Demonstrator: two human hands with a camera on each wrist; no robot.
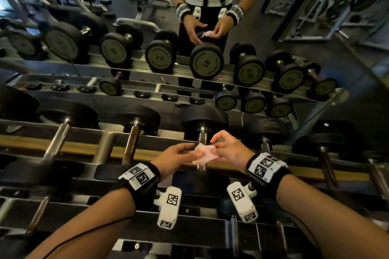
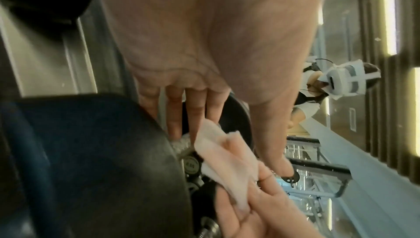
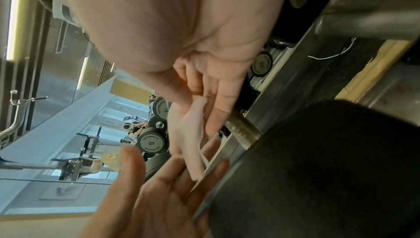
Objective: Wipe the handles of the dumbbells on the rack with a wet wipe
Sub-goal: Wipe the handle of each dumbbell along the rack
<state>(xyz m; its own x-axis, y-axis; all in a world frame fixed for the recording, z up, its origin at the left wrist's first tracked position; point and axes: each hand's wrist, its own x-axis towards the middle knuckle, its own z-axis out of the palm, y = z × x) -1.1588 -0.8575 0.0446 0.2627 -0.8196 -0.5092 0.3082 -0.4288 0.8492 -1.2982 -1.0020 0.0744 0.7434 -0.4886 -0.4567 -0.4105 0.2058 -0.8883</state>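
Wet wipe [image 1: 204, 153] covers the dumbbell handle [image 1: 203, 133] middle.

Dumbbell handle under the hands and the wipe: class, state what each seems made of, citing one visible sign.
The dumbbell handle looks like steel: bright, glinting, with a rough knurled grip. The wipe seems thin non-woven fabric, pale pink, matte: it hangs limp and creased.
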